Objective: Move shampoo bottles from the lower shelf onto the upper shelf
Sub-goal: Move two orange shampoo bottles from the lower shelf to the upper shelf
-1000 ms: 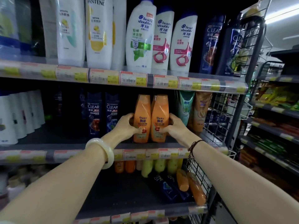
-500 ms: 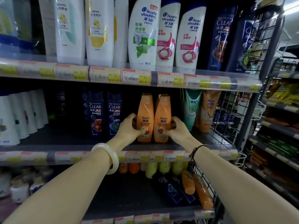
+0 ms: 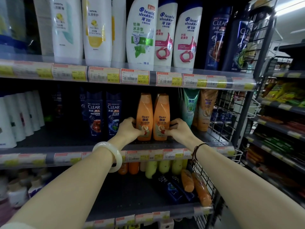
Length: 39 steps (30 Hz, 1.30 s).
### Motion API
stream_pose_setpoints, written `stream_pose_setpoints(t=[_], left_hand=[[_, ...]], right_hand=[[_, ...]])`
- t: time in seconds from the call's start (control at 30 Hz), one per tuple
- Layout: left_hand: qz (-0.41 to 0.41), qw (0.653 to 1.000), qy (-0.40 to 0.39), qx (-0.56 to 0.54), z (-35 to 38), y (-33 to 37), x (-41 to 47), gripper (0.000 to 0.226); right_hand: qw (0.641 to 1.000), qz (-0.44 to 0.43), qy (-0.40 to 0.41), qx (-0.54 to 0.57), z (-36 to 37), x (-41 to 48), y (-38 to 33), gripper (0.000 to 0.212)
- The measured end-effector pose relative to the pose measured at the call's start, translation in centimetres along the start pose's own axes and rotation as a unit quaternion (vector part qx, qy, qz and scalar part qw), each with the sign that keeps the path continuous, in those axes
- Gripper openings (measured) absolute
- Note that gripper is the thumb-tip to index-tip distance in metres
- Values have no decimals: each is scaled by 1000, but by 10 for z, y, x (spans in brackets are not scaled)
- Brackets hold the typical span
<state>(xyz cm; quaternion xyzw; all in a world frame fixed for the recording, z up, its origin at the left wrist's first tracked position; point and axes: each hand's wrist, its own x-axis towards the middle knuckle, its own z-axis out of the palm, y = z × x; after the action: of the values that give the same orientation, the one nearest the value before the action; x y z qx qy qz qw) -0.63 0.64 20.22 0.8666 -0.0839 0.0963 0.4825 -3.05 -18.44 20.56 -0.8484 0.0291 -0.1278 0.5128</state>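
Note:
Two orange Rejoice shampoo bottles stand upright side by side on the middle shelf (image 3: 214,142). My left hand (image 3: 127,128) grips the left orange bottle (image 3: 144,113) at its lower left side. My right hand (image 3: 177,129) grips the right orange bottle (image 3: 162,113) at its lower right side. Both bottles rest on the shelf board, touching each other. On the lower shelf (image 3: 132,200) lie several orange bottles (image 3: 200,190) and dark blue bottles (image 3: 171,188), with yellow-green ones (image 3: 151,169) at the back.
Dark blue Clear bottles (image 3: 94,116) stand left of the orange pair; a green tube (image 3: 189,106) and a tan tube (image 3: 205,109) stand right. The top shelf (image 3: 135,76) holds large white and dark bottles. A wire rack (image 3: 229,116) closes the right end. White bottles (image 3: 16,118) fill the far left.
The view has shifted closer and slightly right. Both hands stay on the two orange bottles, which have settled a little lower and farther back on the middle shelf.

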Motion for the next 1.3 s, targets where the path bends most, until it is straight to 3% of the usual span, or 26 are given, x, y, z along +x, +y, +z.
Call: stream_pose_setpoints(t=[0.13, 0.33, 0.6, 0.7, 0.77, 0.87, 0.93, 1.03, 1.3], left_hand=[[-3, 1000, 23, 18, -6, 2, -11, 47], [96, 993, 26, 71, -10, 25, -36, 37], [171, 975, -80, 120, 18, 28, -75, 33], [167, 966, -125, 155, 31, 20, -90, 24], [163, 955, -160, 188, 39, 12, -98, 14], [137, 949, -213, 187, 52, -3, -106, 13], [116, 949, -236, 172, 62, -12, -111, 17], [111, 941, -265, 177, 77, -23, -116, 24], [62, 929, -321, 174, 129, -58, -100, 29]], right_hand=[[998, -3, 30, -54, -11, -16, -7, 48], [991, -35, 32, -124, -22, -49, -27, 40], [970, -3, -25, -243, -21, -103, -13, 31], [962, 24, -54, -268, -22, -118, 3, 24], [956, 38, -66, -283, -23, -125, 15, 8], [947, 64, -84, -303, -22, -133, 34, 30], [943, 87, -98, -305, -23, -139, 48, 11], [938, 113, -117, -305, -24, -142, 70, 23], [928, 165, -136, -304, -29, -127, 137, 22]])
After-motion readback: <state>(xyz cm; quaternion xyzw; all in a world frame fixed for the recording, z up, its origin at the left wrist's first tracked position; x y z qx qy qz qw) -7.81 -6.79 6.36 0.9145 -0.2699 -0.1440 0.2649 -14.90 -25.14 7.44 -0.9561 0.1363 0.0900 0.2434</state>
